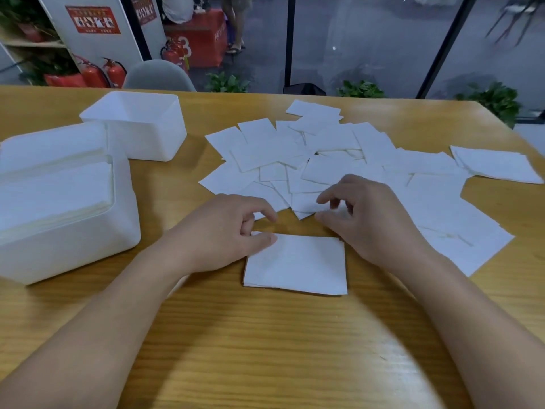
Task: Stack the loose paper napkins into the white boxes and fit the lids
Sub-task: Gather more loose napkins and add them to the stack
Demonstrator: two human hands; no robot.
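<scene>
A small neat stack of white napkins [296, 264] lies on the wooden table in front of me. My left hand [219, 231] rests on its upper left corner, thumb on the paper. My right hand [373, 221] hovers over the near edge of a wide spread of loose napkins [333, 160], thumb and fingers curled and pinching at one sheet. A large white box [67, 240] at the left holds a pile of napkins. Behind it stands a second white box [153, 143], open; I cannot see its contents.
The table's far edge [383, 99] runs behind the napkins, with a grey chair [159, 76], plants and red fire extinguishers [103, 73] beyond. A separate napkin pile [495, 165] sits at the right edge. Bare wood lies near me.
</scene>
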